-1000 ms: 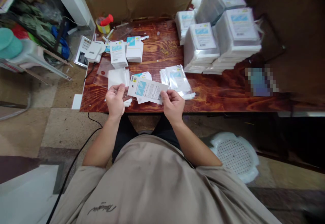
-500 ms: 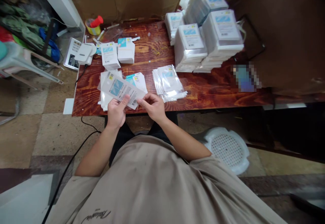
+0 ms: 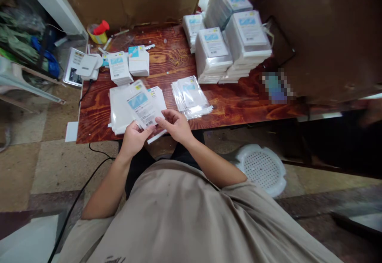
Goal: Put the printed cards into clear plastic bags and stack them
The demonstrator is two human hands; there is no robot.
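Clearly, both hands pinch a white, blue-printed card (image 3: 141,109).

- The left hand (image 3: 133,138) is raised in front of the body, palm turned inward, thumb and fingers pinched together in a closed grip.
- The right hand (image 3: 176,124) sits just beside it, fingers curled and its fingertips pinched together toward the left hand.
- Both bare forearms angle inward from bent elbows, wrists close together.
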